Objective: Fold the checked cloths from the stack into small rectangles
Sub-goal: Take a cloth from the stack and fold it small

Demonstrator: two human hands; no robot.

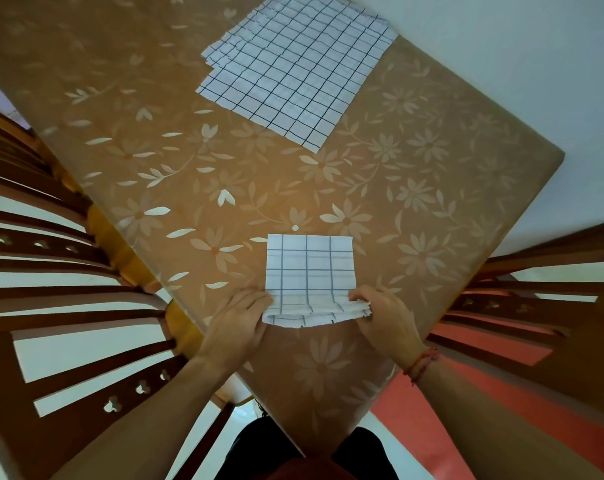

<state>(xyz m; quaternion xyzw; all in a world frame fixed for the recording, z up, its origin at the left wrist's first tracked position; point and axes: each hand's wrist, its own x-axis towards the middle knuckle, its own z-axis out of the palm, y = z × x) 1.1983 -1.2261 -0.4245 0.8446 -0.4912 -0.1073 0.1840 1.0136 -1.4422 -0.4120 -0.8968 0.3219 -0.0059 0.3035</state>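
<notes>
Orange-brown covering printed with pale flowers lies over the desk, and only bare pattern separates the fingers from what sits farther out. Well beyond the fingertips, toward the far edge, is the stack of white cloths with dark grid lines, their edges fanned slightly out of line on its left side. A slatted wooden chair crowds the desk's edge out past the left hand. A second chair stands off beyond the right hand, over a red floor. A red thread bracelet circles the right wrist. The folded cloth lies directly ahead of and between the fingers — a small, nearly square piece, white with bluish checks, flat at its far end while its near end is lifted and rolled over in several layers. The left fingers curl on the near left corner, pinching it, and the right fingers pinch the layered near right corner. The desk's near corner points back under the wrists, so both forearms cross its edges — open surface stretches ahead of the fingers up to the stack, with less room to either side.
</notes>
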